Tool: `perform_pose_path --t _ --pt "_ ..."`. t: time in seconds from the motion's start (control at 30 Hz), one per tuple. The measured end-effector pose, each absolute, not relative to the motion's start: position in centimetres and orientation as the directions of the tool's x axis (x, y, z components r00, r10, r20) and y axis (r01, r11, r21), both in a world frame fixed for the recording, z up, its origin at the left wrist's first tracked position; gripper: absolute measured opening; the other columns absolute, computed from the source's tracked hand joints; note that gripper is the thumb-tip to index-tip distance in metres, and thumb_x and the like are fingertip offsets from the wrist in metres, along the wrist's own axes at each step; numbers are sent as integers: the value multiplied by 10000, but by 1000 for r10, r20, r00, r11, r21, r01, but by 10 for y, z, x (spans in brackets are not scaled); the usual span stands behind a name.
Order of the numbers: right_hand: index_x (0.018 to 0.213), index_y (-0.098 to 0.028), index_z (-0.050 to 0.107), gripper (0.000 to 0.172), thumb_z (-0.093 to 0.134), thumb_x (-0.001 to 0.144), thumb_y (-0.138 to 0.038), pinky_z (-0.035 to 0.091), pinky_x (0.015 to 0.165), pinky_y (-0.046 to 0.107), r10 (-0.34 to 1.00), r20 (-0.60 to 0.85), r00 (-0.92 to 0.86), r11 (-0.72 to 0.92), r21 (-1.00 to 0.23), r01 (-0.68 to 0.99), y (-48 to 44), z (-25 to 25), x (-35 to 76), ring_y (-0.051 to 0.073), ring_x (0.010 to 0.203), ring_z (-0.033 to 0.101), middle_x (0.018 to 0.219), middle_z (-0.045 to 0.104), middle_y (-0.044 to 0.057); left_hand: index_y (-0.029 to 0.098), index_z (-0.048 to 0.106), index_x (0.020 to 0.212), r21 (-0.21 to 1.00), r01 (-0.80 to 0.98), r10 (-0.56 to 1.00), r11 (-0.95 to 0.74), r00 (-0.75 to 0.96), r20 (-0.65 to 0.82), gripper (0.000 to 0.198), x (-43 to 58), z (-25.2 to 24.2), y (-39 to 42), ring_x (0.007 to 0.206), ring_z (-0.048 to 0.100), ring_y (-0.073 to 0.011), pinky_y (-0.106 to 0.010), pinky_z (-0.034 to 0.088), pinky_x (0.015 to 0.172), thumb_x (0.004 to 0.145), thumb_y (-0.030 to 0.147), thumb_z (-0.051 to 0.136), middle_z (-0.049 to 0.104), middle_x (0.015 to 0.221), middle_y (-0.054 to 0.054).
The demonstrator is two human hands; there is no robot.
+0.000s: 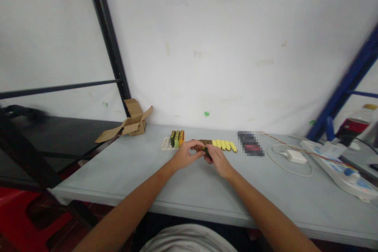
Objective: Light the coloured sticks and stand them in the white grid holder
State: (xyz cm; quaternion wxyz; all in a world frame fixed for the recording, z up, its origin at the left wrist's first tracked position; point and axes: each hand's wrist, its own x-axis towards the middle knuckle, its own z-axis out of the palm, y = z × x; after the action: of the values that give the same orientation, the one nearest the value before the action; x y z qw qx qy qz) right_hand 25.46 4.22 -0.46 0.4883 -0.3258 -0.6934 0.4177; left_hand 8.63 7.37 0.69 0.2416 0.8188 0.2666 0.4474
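Note:
My left hand and my right hand meet over the middle of the table. Between their fingertips is a small dark piece with a bit of yellow, mostly hidden by the fingers; its kind is too small to make out. Both hands are closed on it. Just beyond my hands lies a row of small oblong pieces, some brown and several yellow. To the left, upright dark green, light green and orange pieces stand in rows on a white tray with round holes.
An open cardboard box sits at the table's back left. A blurred-out dark item lies right of the row. Farther right are a white adapter with a looped cable, a power strip and a bottle. A wall stands behind.

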Motion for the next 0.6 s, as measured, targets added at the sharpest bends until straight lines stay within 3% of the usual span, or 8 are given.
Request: perform_pose_path --t 0.13,0.27,0.43,0.6 --pt "927 -173 577 546 281 991 -627 412 647 285 807 468 -361 538 -834 121 44 -4 259 148 687 495 769 554 20 172 692 884 587 233 625 -775 421 657 144 70 14 81 759 610 -167 -296 477 724 834 306 670 682 807 -53" --pt "1074 -182 576 389 370 1001 -503 440 868 346 808 531 -256 589 -717 372 51 3 278 197 955 561 1022 619 75 189 588 836 681 255 722 -687 133 679 159 29 24 98 852 637 -186 -312 511 798 794 334 638 680 937 -75" --pt "1053 -154 606 331 484 941 -440 464 837 357 828 553 -91 479 -613 628 69 6 321 192 853 586 1044 617 102 200 554 784 743 380 788 -550 -58 613 226 -25 31 114 694 610 -167 -288 511 705 699 388 648 600 696 -3" --pt "975 -152 652 304 506 914 -412 466 797 337 835 549 -18 372 -541 754 80 7 355 192 810 602 983 639 98 179 625 801 704 485 829 -519 84 553 239 -36 23 115 647 617 -169 -289 508 664 719 398 675 646 671 -13"
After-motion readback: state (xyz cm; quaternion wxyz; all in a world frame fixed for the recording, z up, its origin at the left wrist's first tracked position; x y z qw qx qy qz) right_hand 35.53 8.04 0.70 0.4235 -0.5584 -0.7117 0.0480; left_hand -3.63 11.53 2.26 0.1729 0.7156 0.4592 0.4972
